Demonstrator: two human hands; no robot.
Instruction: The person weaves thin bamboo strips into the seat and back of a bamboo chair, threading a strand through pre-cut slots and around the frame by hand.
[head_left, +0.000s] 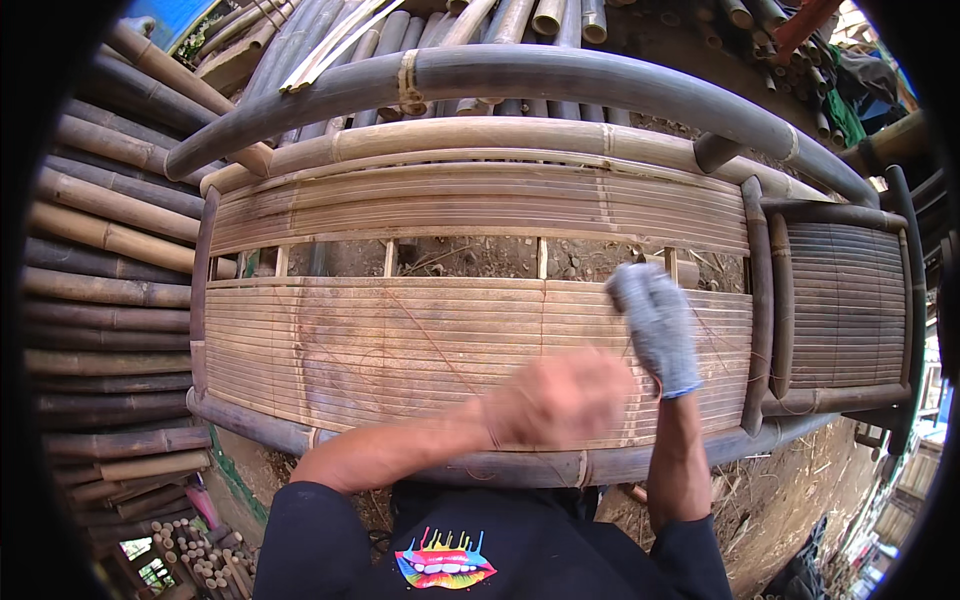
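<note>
A long bamboo bench seat [440, 345] of thin, closely laid slats lies in front of me. My left hand [565, 397], bare and smeared by motion, is over the near slats; its rounded shape hides what it may hold. My right hand [655, 328], in a grey knitted glove, is farther right, beside the gap between the two slat panels. Its fingers look curled together, and what is in them is hidden. Thin reddish cord [432, 343] trails across the near slats, with more strands near both hands. Short cross-pieces [542, 258] span the gap.
A thick dark bamboo rail [600, 78] curves along the bench's far side. A smaller slatted panel [845, 290] adjoins its right end. Stacked bamboo poles [115, 310] line the left, with more poles [380, 60] behind. Cut bamboo ends [200, 550] sit at lower left.
</note>
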